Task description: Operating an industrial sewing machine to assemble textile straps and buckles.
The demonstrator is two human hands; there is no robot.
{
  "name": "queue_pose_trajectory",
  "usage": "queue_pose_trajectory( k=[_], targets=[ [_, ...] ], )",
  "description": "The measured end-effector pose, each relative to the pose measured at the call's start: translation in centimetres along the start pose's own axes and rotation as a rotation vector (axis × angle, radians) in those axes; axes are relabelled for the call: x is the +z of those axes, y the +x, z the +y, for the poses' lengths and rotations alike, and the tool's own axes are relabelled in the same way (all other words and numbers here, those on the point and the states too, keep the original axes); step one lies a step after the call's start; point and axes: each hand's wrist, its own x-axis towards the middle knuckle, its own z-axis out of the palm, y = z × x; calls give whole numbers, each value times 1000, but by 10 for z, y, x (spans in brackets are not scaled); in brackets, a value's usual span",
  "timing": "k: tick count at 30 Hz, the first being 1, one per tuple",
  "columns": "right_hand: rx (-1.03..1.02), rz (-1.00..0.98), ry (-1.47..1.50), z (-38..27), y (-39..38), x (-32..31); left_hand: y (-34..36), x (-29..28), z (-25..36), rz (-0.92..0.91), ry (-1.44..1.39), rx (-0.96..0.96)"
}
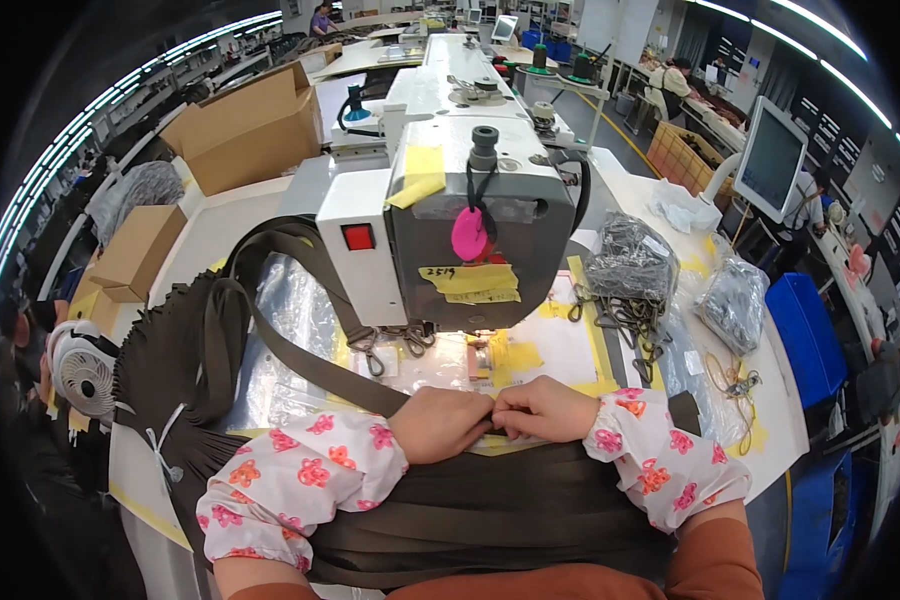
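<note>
My left hand (440,422) and my right hand (548,408) meet in front of the sewing machine (470,215), fingers closed. The left one grips a dark olive webbing strap (322,372), which loops in from the left. At my right fingertips a small dark piece shows, mostly covered by the fingers, so I cannot make out what they pinch. Metal snap hooks (373,362) lie on the machine bed just beyond, beside the lit sewing area. Many more webbing straps (490,510) lie across my lap below the hands.
A thick bundle of straps (175,345) hangs at the left, near a white fan (85,370). Cardboard boxes (255,130) stand behind it. On the right are loose snap hooks (635,330), plastic bags of hardware (630,260), a screen (773,155) and a blue bin (808,335).
</note>
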Motion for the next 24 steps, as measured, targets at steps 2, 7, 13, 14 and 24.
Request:
queue_pose_trajectory(
  k=[2,7,13,14,24],
  targets=[
    [-128,234,-409,11,-7,-22,2,0,-4,-127,-44,-86],
    [76,569,-1387,77,-22,-91,2,-4,-11,-124,-40,-141],
    [-15,343,-1439,90,-6,-113,2,1,-13,-125,-89,-163],
    [-30,271,-1439,90,-5,-115,2,1,-13,-121,-130,-154],
    [24,490,-935,73,-10,-130,5,-1,-23,-7,-445,-150]
  ],
)
